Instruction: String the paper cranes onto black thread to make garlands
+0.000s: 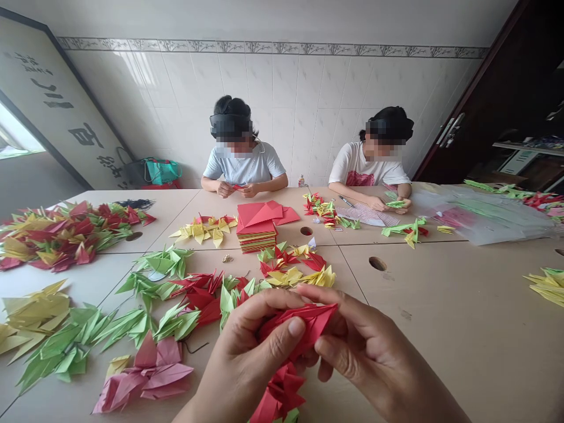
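Between my two hands is a folded red paper piece (315, 322) with pointed tips. My left hand (253, 346) is closed on it, the thumb lying across its front. Closed on the right side of the same piece is my right hand (365, 346); some of its fingers are hidden behind the paper. Just below hang or lie more red folded paper pieces (279, 393), partly covered by my left hand; I cannot tell whether they join the held one. Left of my hands sits a pink folded paper cluster (147, 376), near green folded pieces (74, 341).
Across the table (423, 329) sit two people (244, 164) (370, 167) handling small folded papers. A stack of coloured paper squares (258, 238) stands mid-table. A large folded-paper heap (57, 235) lies far left, plastic sheets (489, 217) at right. Round holes (378, 263) pierce the tabletop.
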Demonstrator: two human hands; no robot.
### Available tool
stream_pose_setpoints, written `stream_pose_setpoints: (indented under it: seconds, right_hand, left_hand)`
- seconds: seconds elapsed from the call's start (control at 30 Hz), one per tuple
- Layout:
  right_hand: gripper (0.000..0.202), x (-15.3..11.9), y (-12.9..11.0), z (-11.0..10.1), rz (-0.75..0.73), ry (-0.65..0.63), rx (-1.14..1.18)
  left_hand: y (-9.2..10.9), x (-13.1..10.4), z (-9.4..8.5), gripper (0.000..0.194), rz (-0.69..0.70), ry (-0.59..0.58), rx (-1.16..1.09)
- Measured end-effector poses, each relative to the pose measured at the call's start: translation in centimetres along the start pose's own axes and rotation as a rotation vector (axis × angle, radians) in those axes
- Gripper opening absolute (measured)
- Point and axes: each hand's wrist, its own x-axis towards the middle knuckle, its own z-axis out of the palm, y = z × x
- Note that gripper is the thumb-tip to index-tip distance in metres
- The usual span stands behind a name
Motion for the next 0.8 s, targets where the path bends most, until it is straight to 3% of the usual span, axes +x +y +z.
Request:
stream_pose_setpoints:
  seconds: [0.1,0.27,0.43,0.57,0.8]
  right_hand:
    - [0.04,0.3,-0.2,0.3,0.002,0.014,-0.013]
    - [0.006,1.1,-0.2,0.2,-0.114,-0.01,-0.057]
    - [0.015,1.2,-0.6,-0.1,-0.199,0.039,-0.161]
    - [0.018,1.1,-0.6,-0.3,-0.217,0.089,-0.141]
    - [0.009,0.6,0.3,-0.5,-0.203,0.182,-0.125]
  left_hand:
    - [0.2,-0.2,0.3,0.007,0.029,0.047,0.044]
    - [0.4,-0.4,0.4,0.007,0.083,0.117,0.092]
    - [0.4,-0.3,0.1,0.006,0.076,0.119,0.076]
    - [0.2,-0.2,-0.4,0.008,0.026,0.025,0.016]
    - [0.0,0.1,-0.6,0.01,0.002,-0.021,-0.145]
